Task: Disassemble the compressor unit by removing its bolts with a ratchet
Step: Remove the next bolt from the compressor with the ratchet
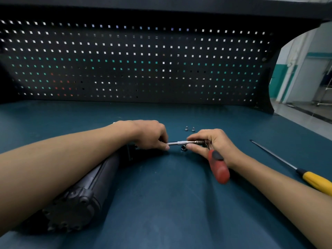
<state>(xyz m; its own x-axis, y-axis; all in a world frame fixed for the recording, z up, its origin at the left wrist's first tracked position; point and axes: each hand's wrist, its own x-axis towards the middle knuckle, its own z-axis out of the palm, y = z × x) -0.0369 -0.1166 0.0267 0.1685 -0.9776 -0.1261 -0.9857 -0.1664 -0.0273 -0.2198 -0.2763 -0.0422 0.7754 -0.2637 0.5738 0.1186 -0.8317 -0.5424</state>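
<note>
Over the bench [161, 203], my left hand [152, 134] pinches the extension bar [181, 142] by its tip, my right hand [215, 142] grips the red-handled ratchet [218, 166]; two bolts [186, 128] lie just beyond.

No writing, brand or number can be read anywhere in view. The ratchet [218, 166], the screwdriver [316, 182] and the compressor unit [86, 194] show no legible marking. The pegboard [143, 60] carries no label.
</note>
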